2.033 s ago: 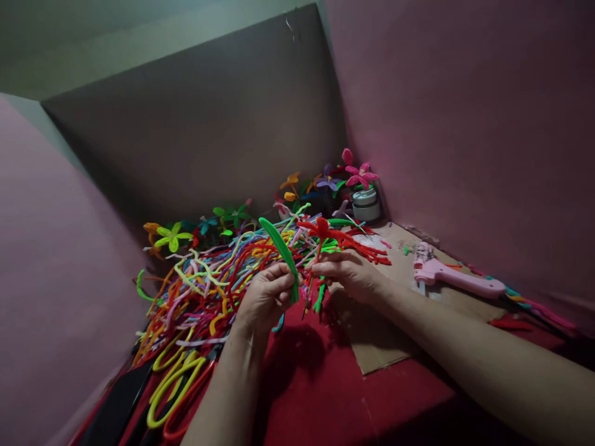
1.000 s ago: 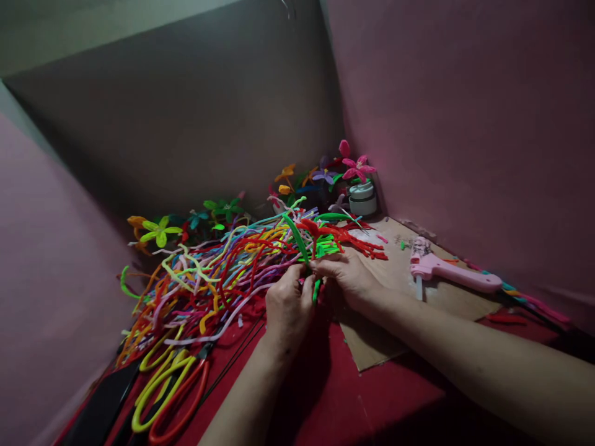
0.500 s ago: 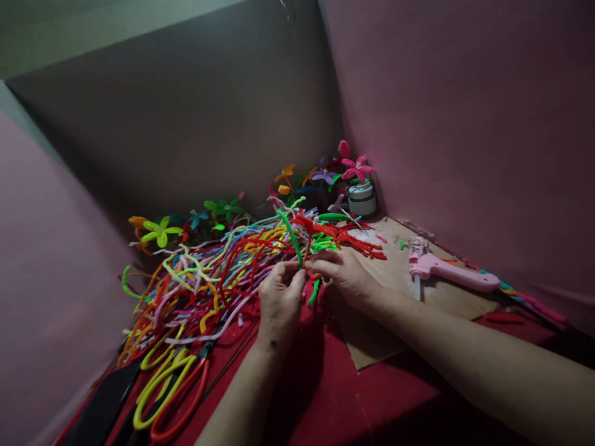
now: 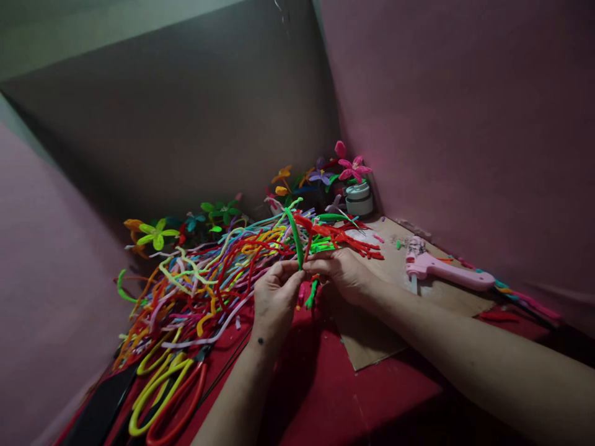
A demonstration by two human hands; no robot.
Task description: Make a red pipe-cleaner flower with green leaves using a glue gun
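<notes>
My left hand (image 4: 274, 300) pinches the lower end of a green pipe cleaner (image 4: 294, 234), shaped like a narrow leaf and standing upright with a slight curve. My right hand (image 4: 341, 269) is closed too, its thumb and finger meeting the left fingertips. From that meeting point a thin red pipe cleaner (image 4: 307, 248) rises beside the green one, at the right fingertips. The exact join is hidden by the fingers. Just behind lie bunched red pipe cleaners (image 4: 353, 240), and a short green twisted piece (image 4: 312, 293) rests below the hands.
A heap of coloured pipe cleaners (image 4: 209, 272) spreads at left. Scissors with yellow handles (image 4: 134, 414) and red-handled scissors (image 4: 199, 396) lie in front. On cardboard (image 4: 372, 350) sits a pink glue gun (image 4: 458, 274). Pipe-cleaner flowers (image 4: 354, 169) and a white-lidded jar (image 4: 359, 199) stand behind.
The view has shifted slightly. Both hands stay pinched together at the same spot, and the green pipe cleaner stands a little more upright.
</notes>
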